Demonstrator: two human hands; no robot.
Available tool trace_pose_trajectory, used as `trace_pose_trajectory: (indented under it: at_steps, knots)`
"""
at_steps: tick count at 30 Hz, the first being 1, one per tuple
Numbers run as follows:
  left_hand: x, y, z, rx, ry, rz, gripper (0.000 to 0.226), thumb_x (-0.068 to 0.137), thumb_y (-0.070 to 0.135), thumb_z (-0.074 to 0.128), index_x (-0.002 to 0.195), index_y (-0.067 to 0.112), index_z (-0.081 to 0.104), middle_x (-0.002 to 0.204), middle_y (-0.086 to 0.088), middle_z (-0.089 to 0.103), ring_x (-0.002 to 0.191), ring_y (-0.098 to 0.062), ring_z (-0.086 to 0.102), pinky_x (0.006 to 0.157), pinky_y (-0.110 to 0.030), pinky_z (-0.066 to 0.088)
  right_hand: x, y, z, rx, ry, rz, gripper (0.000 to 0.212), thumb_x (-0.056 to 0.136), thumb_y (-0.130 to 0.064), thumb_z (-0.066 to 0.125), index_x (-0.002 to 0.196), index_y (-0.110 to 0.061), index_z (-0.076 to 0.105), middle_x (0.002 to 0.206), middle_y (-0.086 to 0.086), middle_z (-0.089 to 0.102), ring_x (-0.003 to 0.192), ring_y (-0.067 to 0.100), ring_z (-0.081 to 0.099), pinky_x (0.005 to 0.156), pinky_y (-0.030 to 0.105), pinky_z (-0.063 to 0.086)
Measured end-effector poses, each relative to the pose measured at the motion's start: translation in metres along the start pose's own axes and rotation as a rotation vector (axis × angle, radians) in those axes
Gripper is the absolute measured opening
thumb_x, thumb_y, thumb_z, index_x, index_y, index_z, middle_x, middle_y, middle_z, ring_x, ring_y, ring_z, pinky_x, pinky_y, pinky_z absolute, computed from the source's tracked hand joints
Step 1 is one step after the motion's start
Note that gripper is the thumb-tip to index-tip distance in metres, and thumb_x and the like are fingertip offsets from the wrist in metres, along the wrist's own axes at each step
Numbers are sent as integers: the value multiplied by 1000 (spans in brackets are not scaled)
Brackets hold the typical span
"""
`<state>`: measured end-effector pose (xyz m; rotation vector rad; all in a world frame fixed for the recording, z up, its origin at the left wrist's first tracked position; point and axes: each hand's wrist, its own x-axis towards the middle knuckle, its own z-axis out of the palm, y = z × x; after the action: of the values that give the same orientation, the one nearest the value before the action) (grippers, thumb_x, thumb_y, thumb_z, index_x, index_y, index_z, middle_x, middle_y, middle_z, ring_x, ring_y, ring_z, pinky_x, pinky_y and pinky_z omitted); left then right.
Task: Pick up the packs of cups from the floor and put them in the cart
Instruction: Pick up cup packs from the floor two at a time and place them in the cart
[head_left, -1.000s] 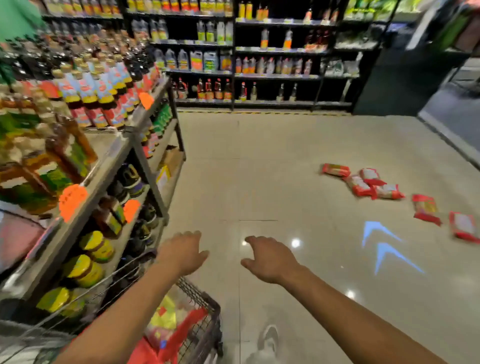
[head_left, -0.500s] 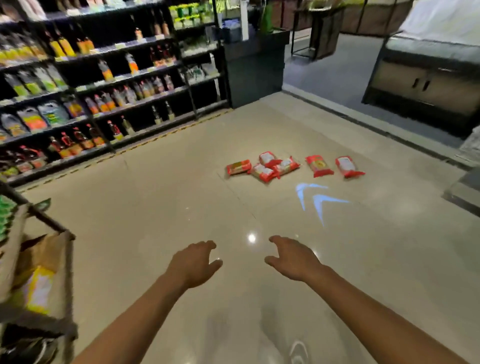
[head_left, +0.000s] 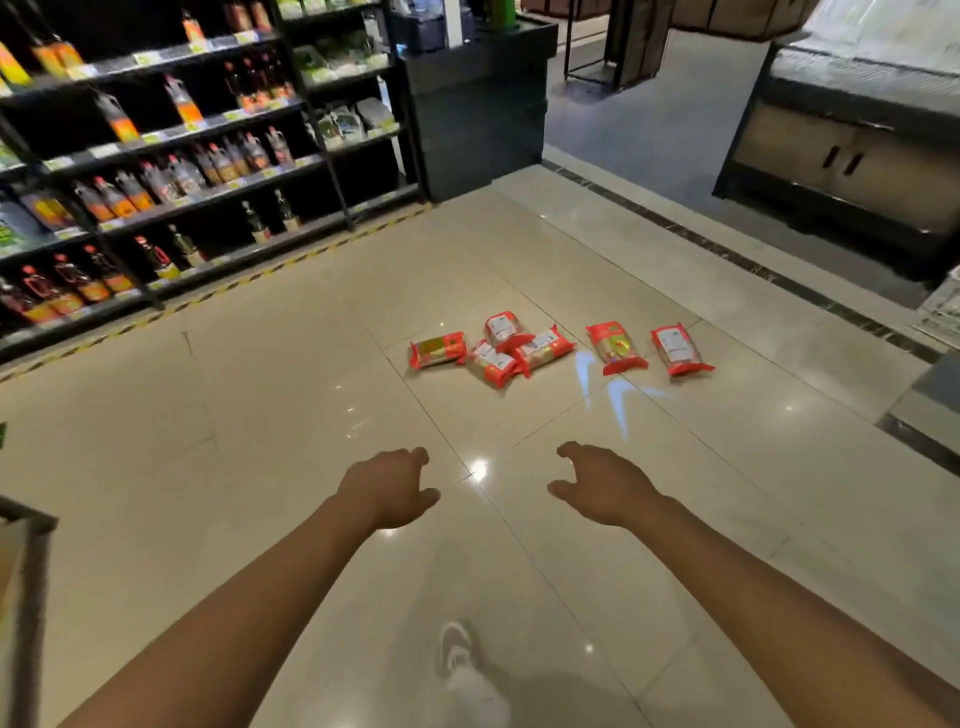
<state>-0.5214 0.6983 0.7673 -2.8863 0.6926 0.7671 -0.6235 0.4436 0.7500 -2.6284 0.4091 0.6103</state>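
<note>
Packs of cups (head_left: 558, 347), six red-ended ones as far as we count, lie on the tiled floor (head_left: 291, 395) well beyond both hands. Landmark: the pale blue arrow mark (head_left: 613, 389) on the tiles. Four packs cluster just left of it, touching or overlapping; we cannot tell which sits on top. One pack (head_left: 615, 347) sits just behind the mark, another (head_left: 678, 351) behind and to its right, apart from the rest. Labels too small and blurred to read.

Left hand (head_left: 387, 488) and right hand (head_left: 605, 483) hang in the air nearer us than the mark, apart from each other, fingers loosely curled, nothing in either. Both forearms run out of the bottom edge.

Shoe (head_left: 457, 654) below the hands is blurred. A dark frame (head_left: 31, 545) cut off at the left edge, far left of the mark; we cannot tell if it is the cart. Bottle shelves (head_left: 171, 171) stand far behind-left of the mark, bottles smeared.
</note>
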Motion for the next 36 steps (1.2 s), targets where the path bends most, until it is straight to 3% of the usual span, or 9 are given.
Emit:
trace_pose_trajectory:
  at_steps: [16, 23, 27, 31, 36]
  knots:
    - [415, -11, -185, 24, -63, 57, 63, 96, 48, 52, 150, 18, 41, 143, -7, 57, 130, -28, 55, 95, -42, 50, 364, 1, -205, -157, -62, 130, 64, 99, -50, 54, 153, -18, 42, 145, 9, 57, 133, 31, 54, 104, 43, 49]
    - [581, -15, -221, 17, -121, -3, 64, 98, 47, 52, 153, 19, 38, 154, -4, 49, 139, -26, 49, 106, -42, 45, 558, 31, -259, -166, -196, 85, 65, 98, -49, 55, 154, -20, 41, 148, 8, 56, 135, 30, 54, 103, 41, 49]
    - [703, -20, -207, -77, -211, -149, 60, 98, 47, 48, 150, 18, 39, 147, -8, 52, 135, -29, 49, 102, -45, 46, 710, 55, -274, -181, -282, 25, 59, 100, -47, 55, 152, -22, 44, 148, 7, 57, 136, 29, 53, 103, 39, 46]
    - [820, -22, -156, -258, -299, -285, 59, 98, 46, 47, 149, 16, 39, 144, -8, 52, 132, -29, 49, 100, -43, 46, 866, 82, -251, -206, -375, 2, 53, 101, -46, 52, 144, -16, 48, 143, 12, 60, 130, 32, 57, 88, 35, 46]
    - [959, -22, -60, -442, -377, -418, 63, 98, 50, 48, 149, 16, 37, 146, -10, 49, 134, -31, 47, 102, -44, 45, 1028, 108, -180, -199, -449, -2, 58, 103, -41, 52, 155, -17, 40, 151, 11, 55, 136, 32, 53, 102, 35, 45]
